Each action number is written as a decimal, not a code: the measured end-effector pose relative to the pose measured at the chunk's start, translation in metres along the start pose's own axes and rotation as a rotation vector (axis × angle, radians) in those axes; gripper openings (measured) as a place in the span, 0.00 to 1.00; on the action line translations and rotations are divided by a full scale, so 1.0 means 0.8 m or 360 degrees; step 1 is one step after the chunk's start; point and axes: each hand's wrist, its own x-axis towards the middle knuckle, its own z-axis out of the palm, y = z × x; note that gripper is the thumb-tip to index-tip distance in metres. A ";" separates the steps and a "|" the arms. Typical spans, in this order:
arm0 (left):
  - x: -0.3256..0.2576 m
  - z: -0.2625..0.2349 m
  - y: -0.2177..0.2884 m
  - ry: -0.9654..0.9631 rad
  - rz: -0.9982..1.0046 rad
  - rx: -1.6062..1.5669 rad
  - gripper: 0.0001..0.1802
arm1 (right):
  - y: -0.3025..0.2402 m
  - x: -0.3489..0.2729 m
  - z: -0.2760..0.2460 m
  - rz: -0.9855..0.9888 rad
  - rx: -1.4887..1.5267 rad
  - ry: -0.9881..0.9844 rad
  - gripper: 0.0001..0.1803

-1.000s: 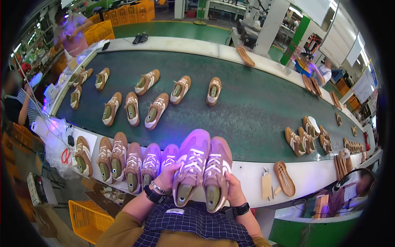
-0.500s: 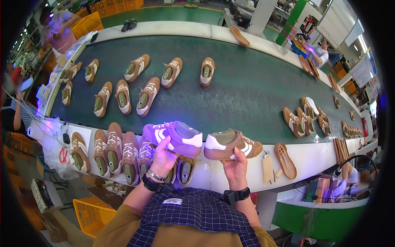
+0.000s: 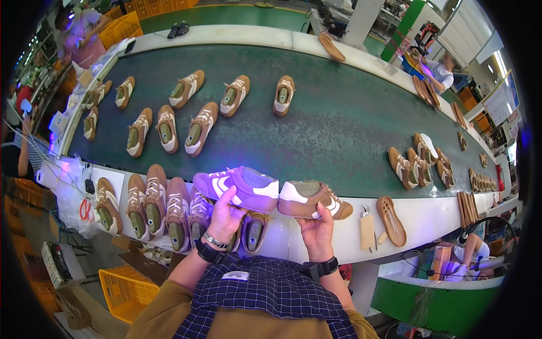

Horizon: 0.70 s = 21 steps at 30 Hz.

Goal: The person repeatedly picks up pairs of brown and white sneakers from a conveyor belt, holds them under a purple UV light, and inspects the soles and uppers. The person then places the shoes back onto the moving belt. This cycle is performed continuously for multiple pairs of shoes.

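Observation:
My left hand (image 3: 224, 216) grips a sneaker (image 3: 237, 187) that glows purple under a lamp, lying on its side with its heel to the right. My right hand (image 3: 317, 228) holds a matching brown and white sneaker (image 3: 313, 199) sideways, its heel to the left. The two heels nearly touch above the white ledge (image 3: 350, 233) in front of me. Right beneath my hands stands a row of several brown sneakers (image 3: 153, 200) on that ledge.
A dark green conveyor belt (image 3: 333, 127) carries several brown sneakers (image 3: 197, 127) at left and another group (image 3: 416, 164) at right. A loose brown sole (image 3: 391, 220) lies on the ledge. A yellow crate (image 3: 127, 291) sits below left. Other people work at the far side.
A second ago both sneakers were side by side, toes away from me. I have turned them onto their sides, heel to heel, and they have hardly moved since.

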 end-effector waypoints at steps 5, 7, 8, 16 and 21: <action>0.002 -0.001 -0.004 0.0027 -0.0021 -0.0035 0.23 | 0.000 0.000 0.000 0.0000 0.0004 -0.0018 0.26; 0.003 -0.002 -0.005 0.0036 -0.0029 -0.0044 0.23 | 0.000 0.000 0.000 0.0001 0.0003 -0.0013 0.26; 0.004 -0.003 -0.005 0.0036 -0.0035 -0.0050 0.23 | 0.000 0.000 0.000 0.0002 0.0004 -0.0008 0.26; 0.007 -0.001 -0.007 0.0029 -0.0055 -0.0046 0.22 | 0.001 0.004 -0.010 -0.0017 -0.0017 0.0053 0.25; 0.009 0.000 -0.008 0.0018 -0.0061 -0.0043 0.21 | -0.001 0.004 -0.006 -0.0005 -0.0018 0.0026 0.25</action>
